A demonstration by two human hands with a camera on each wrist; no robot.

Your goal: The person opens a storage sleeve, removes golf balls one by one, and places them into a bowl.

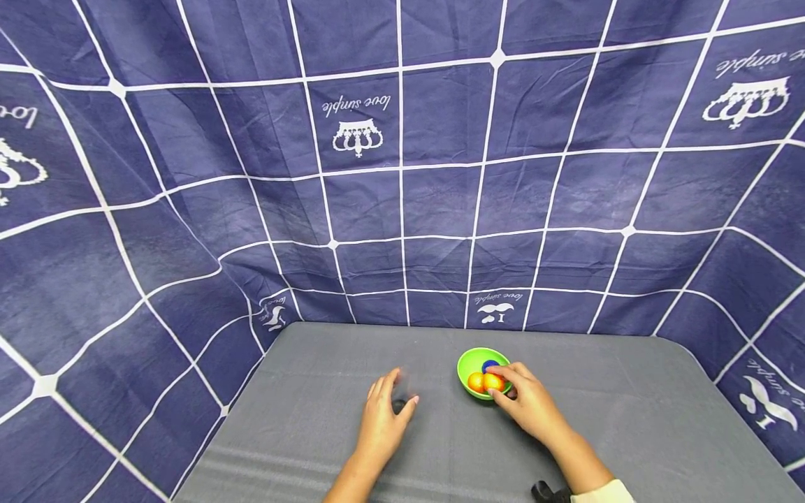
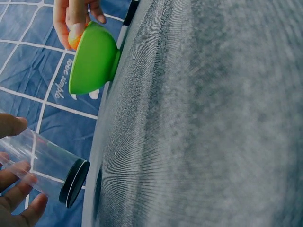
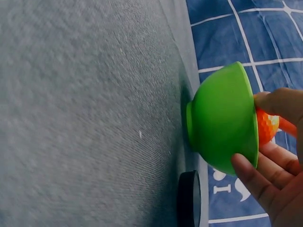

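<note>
On the grey table stands a green bowl [image 1: 467, 365] holding orange balls and a blue ball [image 1: 490, 365]. My right hand [image 1: 531, 405] reaches over its near right rim and pinches a dimpled orange ball [image 3: 268, 126] between thumb and fingers. One right finger touches the bowl's outer wall in the right wrist view. Another orange ball [image 1: 476, 381] lies beside the pinched one. Left of the bowl, my left hand [image 1: 381, 419] grips a clear cylindrical jar [image 2: 47, 158], its black end [image 2: 75, 183] pointing down at the table. Whether that end touches the table I cannot tell.
Grey cloth covers the table [image 1: 302, 405]. A dark blue curtain with white grid lines [image 1: 440, 202] hangs behind it and along both sides. A black object [image 1: 546, 491] shows by my right wrist at the bottom edge.
</note>
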